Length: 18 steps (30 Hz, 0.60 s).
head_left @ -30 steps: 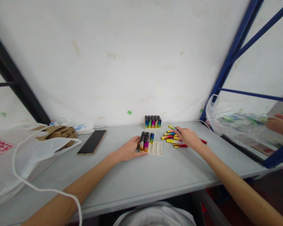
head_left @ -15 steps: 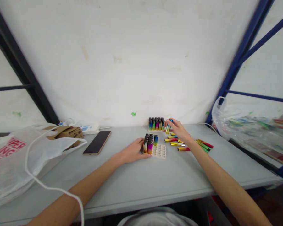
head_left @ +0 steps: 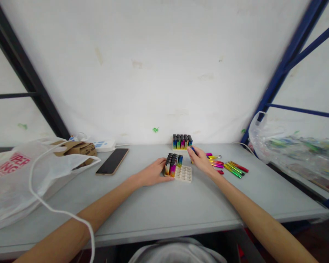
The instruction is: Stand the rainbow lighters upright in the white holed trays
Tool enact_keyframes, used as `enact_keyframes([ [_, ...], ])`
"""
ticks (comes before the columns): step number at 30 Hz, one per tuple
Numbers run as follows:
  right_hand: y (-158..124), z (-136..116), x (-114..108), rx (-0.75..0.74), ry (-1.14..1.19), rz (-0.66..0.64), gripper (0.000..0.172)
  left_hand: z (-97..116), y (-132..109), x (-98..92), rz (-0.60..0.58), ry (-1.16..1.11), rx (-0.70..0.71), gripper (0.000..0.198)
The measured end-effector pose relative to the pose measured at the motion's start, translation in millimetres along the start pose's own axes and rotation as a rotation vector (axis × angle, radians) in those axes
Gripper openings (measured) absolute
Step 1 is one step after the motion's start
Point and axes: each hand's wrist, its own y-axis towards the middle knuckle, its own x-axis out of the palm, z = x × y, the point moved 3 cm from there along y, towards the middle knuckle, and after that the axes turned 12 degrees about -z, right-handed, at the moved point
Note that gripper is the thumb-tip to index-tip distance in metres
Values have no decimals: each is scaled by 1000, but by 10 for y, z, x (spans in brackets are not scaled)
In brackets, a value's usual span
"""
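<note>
My left hand steadies the white holed tray, its fingers behind the left side and its thumb along the front. Upright lighters with black tops and shiny multicoloured bodies fill the left part of this tray. One blue lighter stands beside them in the back row; holes to its right and in front are bare. Just off the tray's right back corner, my right hand pinches a blue-topped lighter, mostly covered by the fingers.
A second tray full of lighters stands against the wall. Loose coloured lighters lie at the right. Left of me are a phone, a cardboard box, a plastic bag and a white cable. A blue frame rises at right.
My right hand has moved left and nearer to me with the lighter, from beside the back tray to beside the front tray. My left hand keeps its hold on the tray.
</note>
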Motion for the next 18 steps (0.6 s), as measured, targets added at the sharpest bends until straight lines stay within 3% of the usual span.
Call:
enact_keyframes([
  [4, -10, 0, 53, 21, -198, 99, 55, -9, -8, -1, 8, -14, 1, 71],
  [10, -17, -14, 95, 12, -288, 124, 41, -12, -9, -6, 12, -18, 5, 68],
  [18, -6, 26, 106, 4, -300, 119, 50, 25, -16, -30, 7, 8, 24, 68],
])
